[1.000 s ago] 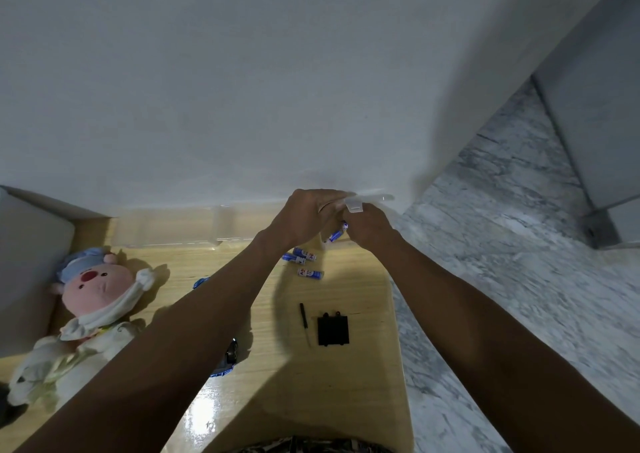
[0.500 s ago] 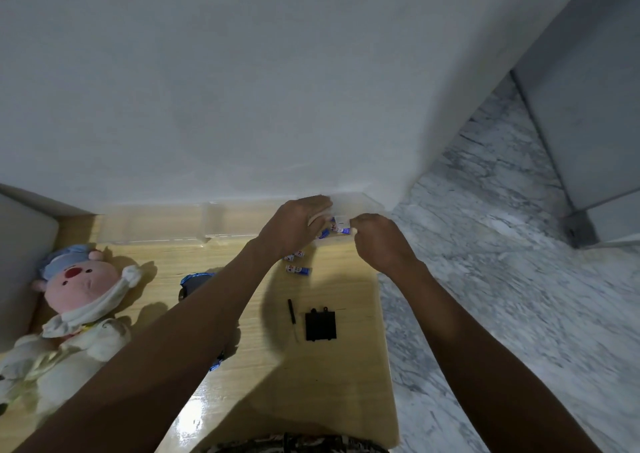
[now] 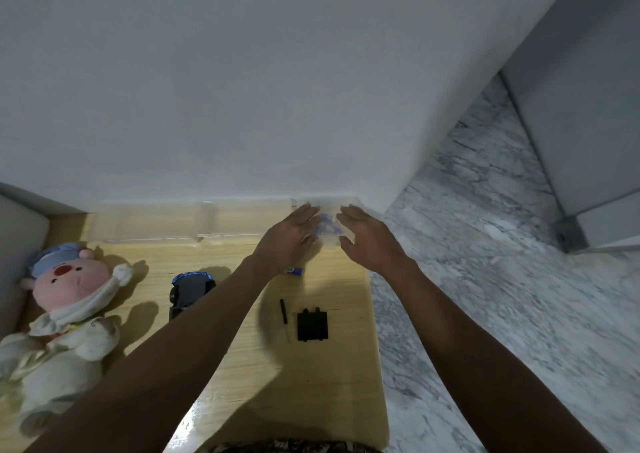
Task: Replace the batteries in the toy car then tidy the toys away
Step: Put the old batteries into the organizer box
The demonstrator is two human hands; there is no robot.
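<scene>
Against the wall at the table's far right corner stands a small clear plastic box with blue batteries showing through it. My left hand and my right hand flank the box with fingers straight, palms toward its sides. One loose blue battery peeks out below my left wrist. The dark toy car with blue trim lies upside down left of my left forearm. Its black battery cover and a small black screwdriver lie near the table's right edge.
A pink and white plush toy lies at the left of the wooden table. A longer clear plastic container runs along the white wall. Marble floor lies beyond the table's right edge.
My hands held batteries and the box up near the wall; now the box sits in the corner and both hands have opened flat beside it. The view shifted slightly right.
</scene>
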